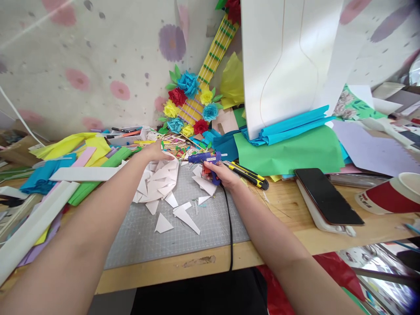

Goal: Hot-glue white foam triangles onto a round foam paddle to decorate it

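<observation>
My right hand point(220, 173) is wrapped round a blue glue gun point(200, 158) with an orange trigger; a clear stick pokes from its back and a black cord runs down over the table edge. Its nozzle points left, close to a white paper piece point(160, 177) built of overlapping pointed bits. At the far edge of that piece, my left hand point(157, 152) grips it with thumb and fingers. Loose white paper scraps point(185, 216) lie on the grey cutting mat point(141, 245) beneath.
Yellow-black utility knives point(251, 175) lie right of the glue gun. Further right are a phone point(328, 194) and a paper cup point(390, 194). Behind stand a flower-decked paper guitar point(193, 105) and a white board point(288, 57). Coloured paper point(288, 151) and strips crowd both sides.
</observation>
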`<act>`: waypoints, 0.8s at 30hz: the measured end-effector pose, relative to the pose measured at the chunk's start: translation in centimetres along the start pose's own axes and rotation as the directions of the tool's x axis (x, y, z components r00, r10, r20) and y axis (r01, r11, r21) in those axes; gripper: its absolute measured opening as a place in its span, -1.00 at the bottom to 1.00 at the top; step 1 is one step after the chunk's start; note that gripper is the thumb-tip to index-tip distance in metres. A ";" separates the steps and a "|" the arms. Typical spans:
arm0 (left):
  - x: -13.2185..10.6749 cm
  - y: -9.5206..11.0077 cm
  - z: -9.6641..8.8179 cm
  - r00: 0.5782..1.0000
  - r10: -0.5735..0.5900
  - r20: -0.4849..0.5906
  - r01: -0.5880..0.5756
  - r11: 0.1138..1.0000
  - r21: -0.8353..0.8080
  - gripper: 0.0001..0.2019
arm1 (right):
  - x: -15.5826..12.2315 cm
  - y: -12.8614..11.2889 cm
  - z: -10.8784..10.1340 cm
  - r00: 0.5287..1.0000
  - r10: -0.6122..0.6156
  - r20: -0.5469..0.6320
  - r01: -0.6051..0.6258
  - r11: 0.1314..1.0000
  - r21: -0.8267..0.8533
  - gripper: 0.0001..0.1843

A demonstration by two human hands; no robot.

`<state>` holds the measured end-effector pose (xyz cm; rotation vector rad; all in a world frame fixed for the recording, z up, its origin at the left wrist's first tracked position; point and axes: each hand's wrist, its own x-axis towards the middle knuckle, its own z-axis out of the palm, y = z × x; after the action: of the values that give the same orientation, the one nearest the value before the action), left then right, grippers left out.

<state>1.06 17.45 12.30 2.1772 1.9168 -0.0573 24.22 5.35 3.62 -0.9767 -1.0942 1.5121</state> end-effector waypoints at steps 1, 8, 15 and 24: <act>0.1 -0.2 0.3 1.000 -0.005 -0.005 0.004 1.000 -0.002 0.10 | 0.0 0.0 0.0 1.000 0.000 0.001 0.000 1.000 -0.001 -0.50; 0.1 -0.1 1.6 1.000 0.003 -0.028 -0.004 0.999 -0.044 0.06 | -0.1 -0.1 0.2 1.000 -0.006 -0.009 0.006 1.000 0.008 -0.51; 0.5 -0.3 1.9 0.999 -0.003 -0.047 -0.004 0.990 -0.143 -0.06 | 0.0 0.0 0.1 1.000 0.005 -0.012 -0.005 1.000 0.031 -0.51; -1.4 -1.4 1.6 0.986 0.073 -0.149 -0.078 0.997 -0.027 -0.53 | 0.0 -0.1 0.2 0.999 0.011 -0.032 -0.010 0.999 0.043 -0.50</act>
<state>-0.33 15.94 10.75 2.2888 1.8935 0.1522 24.09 5.32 3.79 -0.9753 -1.0312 1.5169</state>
